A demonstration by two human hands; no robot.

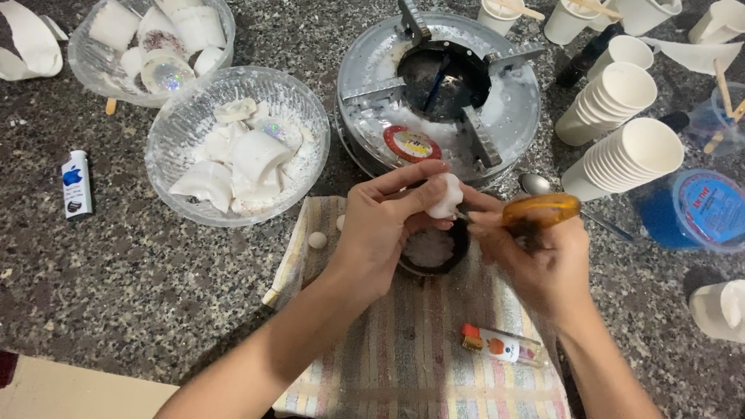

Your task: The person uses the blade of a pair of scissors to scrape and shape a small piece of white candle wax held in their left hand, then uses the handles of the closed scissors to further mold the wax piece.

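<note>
My left hand [382,225] pinches a small white wax lump [448,195] between thumb and fingers. My right hand [535,260] grips a tool with an amber handle [541,209], its tip pointing at the lump. Both hands hover over a small black bowl [431,250] holding white shavings, which sits on a striped cloth [411,349].
Two clear bowls of white wax pieces [237,143] [151,43] stand at the left. A round metal burner [438,85] sits behind the hands, stacked paper cups [621,155] and a blue-lidded tub [702,209] at right. A small bottle [500,345] lies on the cloth, a lighter [76,185] far left.
</note>
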